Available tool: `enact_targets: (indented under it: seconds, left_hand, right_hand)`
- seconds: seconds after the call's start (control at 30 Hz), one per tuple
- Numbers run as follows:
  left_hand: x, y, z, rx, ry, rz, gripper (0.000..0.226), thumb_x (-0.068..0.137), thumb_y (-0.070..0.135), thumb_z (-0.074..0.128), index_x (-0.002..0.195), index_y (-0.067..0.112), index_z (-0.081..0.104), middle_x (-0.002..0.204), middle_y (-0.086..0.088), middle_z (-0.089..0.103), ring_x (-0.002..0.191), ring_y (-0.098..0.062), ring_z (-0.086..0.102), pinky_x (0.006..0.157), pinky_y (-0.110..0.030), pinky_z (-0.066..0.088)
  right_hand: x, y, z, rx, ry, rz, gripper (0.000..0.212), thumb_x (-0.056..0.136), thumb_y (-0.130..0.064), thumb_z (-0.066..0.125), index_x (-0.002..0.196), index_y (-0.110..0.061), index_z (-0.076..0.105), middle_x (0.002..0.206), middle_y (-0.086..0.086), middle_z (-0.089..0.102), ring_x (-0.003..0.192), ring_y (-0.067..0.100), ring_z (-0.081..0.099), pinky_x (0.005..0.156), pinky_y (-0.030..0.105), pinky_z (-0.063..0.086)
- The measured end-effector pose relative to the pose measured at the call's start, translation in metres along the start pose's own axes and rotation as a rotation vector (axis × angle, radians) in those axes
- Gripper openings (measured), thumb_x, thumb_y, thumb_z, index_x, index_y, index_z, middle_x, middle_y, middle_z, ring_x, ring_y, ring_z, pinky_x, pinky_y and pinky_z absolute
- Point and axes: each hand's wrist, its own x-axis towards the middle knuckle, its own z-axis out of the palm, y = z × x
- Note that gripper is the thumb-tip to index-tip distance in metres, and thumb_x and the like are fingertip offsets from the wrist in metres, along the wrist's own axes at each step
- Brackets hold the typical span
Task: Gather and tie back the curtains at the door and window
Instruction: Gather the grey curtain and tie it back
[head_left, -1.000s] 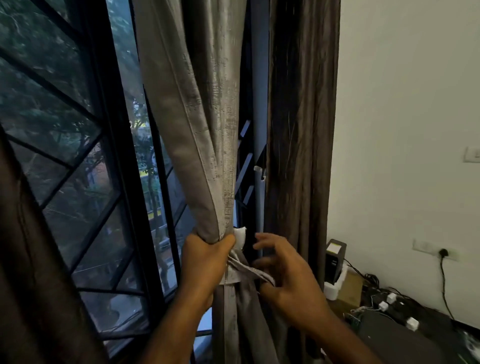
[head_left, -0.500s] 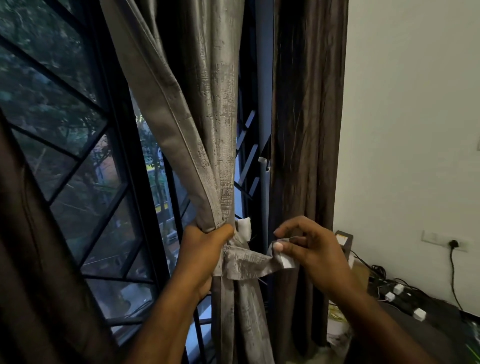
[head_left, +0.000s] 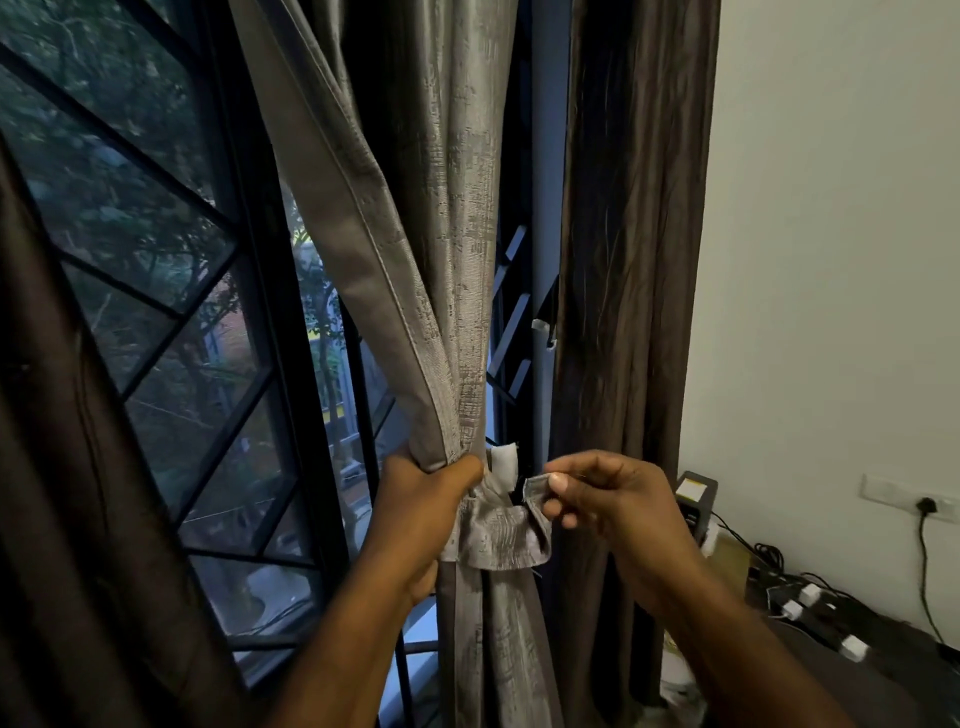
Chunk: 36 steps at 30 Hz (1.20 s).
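Note:
A grey textured curtain (head_left: 441, 249) hangs in front of the barred window (head_left: 156, 291) and is bunched into a narrow bundle at waist height. My left hand (head_left: 421, 519) grips that bundle from the left. A matching grey tie-back strap (head_left: 498, 540) wraps round the front of the bundle. Its free end is pinched between thumb and fingers of my right hand (head_left: 613, 509), just right of the bundle. A white patch (head_left: 504, 462) of the strap's other end sticks up behind the bundle.
A dark brown curtain (head_left: 628, 260) hangs straight to the right, against the white wall (head_left: 831, 260). Another brown curtain (head_left: 67, 493) fills the left edge. Low on the right are a small black device (head_left: 696, 499), a wall socket (head_left: 924, 504) and a power strip with plugs (head_left: 821, 618).
My right hand took hold of the strap's free end, drew it out to the right, then brought it back up toward the white patch. My left hand kept its grip on the bundle.

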Motion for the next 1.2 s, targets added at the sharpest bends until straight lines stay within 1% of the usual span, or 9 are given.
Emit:
enact_targets:
  seconds: [0.07,0.17,0.37,0.63,0.77,0.87,0.97,1.07,1.2]
  left_hand:
    - [0.0,0.0,0.002,0.002,0.004,-0.003,0.028,0.059,0.02,0.071,0.087,0.02,0.075,0.08,-0.004,0.077,0.079,-0.025,0.075,0.074,-0.047,0.061]
    - [-0.001,-0.001,0.003,-0.006,0.007,0.001,0.03,0.061,0.02,0.071,0.091,0.017,0.074,0.082,-0.006,0.077,0.08,-0.026,0.075,0.078,-0.052,0.06]
    - [-0.005,-0.002,0.009,-0.012,-0.012,0.031,0.02,0.064,0.022,0.071,0.083,0.024,0.075,0.081,-0.007,0.077,0.079,-0.026,0.075,0.076,-0.052,0.06]
    - [-0.002,-0.004,0.008,-0.007,-0.01,0.027,0.026,0.062,0.021,0.071,0.088,0.022,0.075,0.084,-0.005,0.078,0.08,-0.024,0.075,0.077,-0.05,0.06]
    - [-0.003,-0.005,0.008,-0.01,-0.007,0.038,0.028,0.063,0.02,0.071,0.091,0.02,0.074,0.084,-0.006,0.077,0.081,-0.025,0.075,0.077,-0.049,0.06]
    - [-0.005,-0.004,0.011,-0.005,-0.049,0.059,0.033,0.063,0.023,0.074,0.096,0.022,0.073,0.086,-0.005,0.078,0.083,-0.024,0.075,0.075,-0.044,0.06]
    - [-0.009,-0.003,0.018,0.051,-0.071,0.088,0.048,0.059,0.034,0.085,0.103,0.021,0.072,0.09,0.001,0.078,0.085,-0.016,0.075,0.074,-0.037,0.06]
    - [-0.009,-0.003,0.024,0.128,0.035,0.133,0.04,0.062,0.034,0.089,0.096,0.019,0.073,0.083,0.002,0.078,0.076,-0.013,0.075,0.068,-0.038,0.062]
    - [0.0,-0.004,0.027,0.203,0.203,0.141,0.032,0.065,0.033,0.088,0.085,0.016,0.071,0.074,-0.001,0.075,0.065,-0.017,0.073,0.062,-0.046,0.062]
  right_hand:
    - [0.0,0.002,0.007,-0.025,0.051,-0.012,0.02,0.068,-0.027,0.073,0.085,-0.018,0.08,0.086,0.008,0.079,0.074,0.012,0.073,0.061,0.019,0.054]
    - [-0.001,0.005,0.018,0.118,0.077,0.046,0.019,0.07,-0.023,0.074,0.085,-0.014,0.08,0.09,0.011,0.079,0.082,0.018,0.076,0.067,0.021,0.058]
    - [-0.003,0.012,0.042,0.359,0.226,0.154,0.004,0.074,-0.005,0.075,0.077,-0.003,0.077,0.082,0.02,0.077,0.067,0.024,0.076,0.055,0.026,0.059]
    - [0.001,0.02,0.045,0.151,0.311,0.039,0.003,0.082,-0.006,0.076,0.085,-0.005,0.074,0.086,0.016,0.077,0.083,0.033,0.075,0.074,0.04,0.063]
    - [0.007,0.027,0.048,0.056,0.351,-0.027,0.012,0.087,-0.002,0.072,0.095,-0.011,0.074,0.085,0.011,0.076,0.081,0.023,0.074,0.074,0.034,0.062]
    - [0.012,0.031,0.053,-0.037,0.395,-0.039,0.012,0.09,-0.003,0.068,0.088,-0.013,0.076,0.083,0.008,0.077,0.082,0.024,0.075,0.077,0.041,0.062]
    - [0.015,0.034,0.056,-0.148,0.436,-0.095,0.024,0.089,0.0,0.067,0.075,-0.019,0.071,0.072,0.003,0.074,0.07,0.015,0.072,0.066,0.035,0.059]
    - [0.015,0.037,0.061,-0.196,0.448,-0.143,0.026,0.087,0.002,0.064,0.069,-0.016,0.067,0.067,0.006,0.07,0.063,0.019,0.067,0.06,0.035,0.056]
    - [0.014,0.041,0.06,-0.091,0.408,-0.133,0.015,0.089,0.001,0.065,0.079,-0.01,0.07,0.075,0.009,0.073,0.075,0.029,0.071,0.07,0.038,0.061]
